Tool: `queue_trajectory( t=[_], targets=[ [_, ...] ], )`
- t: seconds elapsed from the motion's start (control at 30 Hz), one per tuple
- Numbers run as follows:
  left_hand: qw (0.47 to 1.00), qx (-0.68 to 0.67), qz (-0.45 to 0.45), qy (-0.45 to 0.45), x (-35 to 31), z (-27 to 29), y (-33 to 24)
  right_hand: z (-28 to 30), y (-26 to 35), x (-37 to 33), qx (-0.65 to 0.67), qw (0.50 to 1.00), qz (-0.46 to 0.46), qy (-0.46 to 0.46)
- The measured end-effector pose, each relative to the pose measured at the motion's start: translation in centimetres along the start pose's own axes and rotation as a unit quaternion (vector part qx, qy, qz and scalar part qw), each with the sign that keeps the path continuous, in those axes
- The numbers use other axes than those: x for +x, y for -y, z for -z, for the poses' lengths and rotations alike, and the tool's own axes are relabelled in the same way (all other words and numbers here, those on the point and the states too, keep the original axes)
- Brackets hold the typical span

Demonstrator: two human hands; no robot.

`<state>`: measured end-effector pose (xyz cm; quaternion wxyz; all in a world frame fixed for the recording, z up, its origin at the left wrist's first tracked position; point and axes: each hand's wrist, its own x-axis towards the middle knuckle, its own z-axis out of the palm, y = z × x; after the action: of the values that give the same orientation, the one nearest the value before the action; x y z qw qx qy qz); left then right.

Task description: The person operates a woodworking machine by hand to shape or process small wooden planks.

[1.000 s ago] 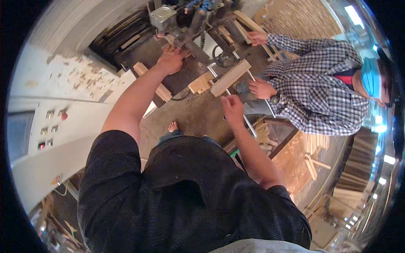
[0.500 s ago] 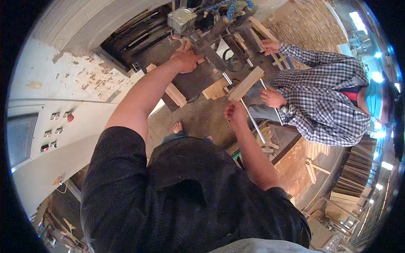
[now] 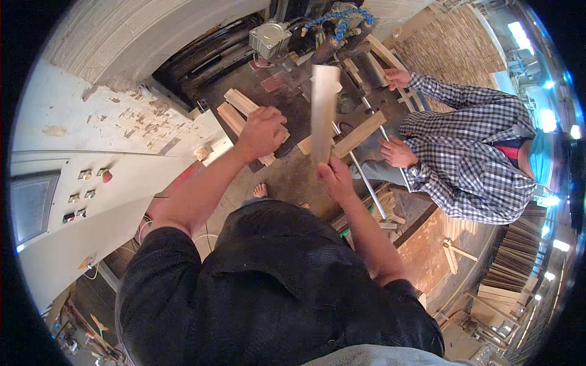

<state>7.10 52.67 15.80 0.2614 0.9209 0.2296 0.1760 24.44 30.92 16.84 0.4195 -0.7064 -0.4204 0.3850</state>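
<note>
A pale, flat wooden board (image 3: pixel 325 107) stands nearly upright in my right hand (image 3: pixel 336 179), whose fingers close round its lower end; the board is slightly smeared by motion. Further left, my left hand (image 3: pixel 262 131) curls over a light wooden strip (image 3: pixel 242 101), which shows at both sides of the hand. Its fingertips are partly hidden. Close against that strip lies another wooden strip (image 3: pixel 232 119) on the dark machine table. Behind the upright board, another wooden board (image 3: pixel 361 134) rests slantwise across metal rails.
At the right a co-worker in a checked shirt (image 3: pixel 470 116) has one hand (image 3: pixel 398 151) by the rails and another at wooden pieces. A grey motor box (image 3: pixel 270 38) and blue coiled hoses (image 3: pixel 342 18) stand at the far side. A control panel (image 3: pixel 79 189) is at left.
My left hand has come back from the machine's far part to the strips, where a second strip now lies. My right hand has raised a board upright.
</note>
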Motion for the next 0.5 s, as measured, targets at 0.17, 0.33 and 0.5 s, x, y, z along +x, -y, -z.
queue_trajectory(
  t=[0.17,0.33,0.5],
  targets=[
    [0.788,-0.542,0.272,-0.108,-0.7,-1.3,-4.1,-1.6,2.6,7.5,-0.113,0.987,0.051,0.101],
    [0.725,-0.521,0.406,-0.195,0.5,-0.7,0.0,-6.3,3.1,11.6,-0.047,0.998,-0.042,0.019],
    [0.676,-0.576,0.422,-0.183,4.6,-1.2,6.2,-11.8,2.5,8.2,-0.251,0.949,0.19,-0.002]
  ],
)
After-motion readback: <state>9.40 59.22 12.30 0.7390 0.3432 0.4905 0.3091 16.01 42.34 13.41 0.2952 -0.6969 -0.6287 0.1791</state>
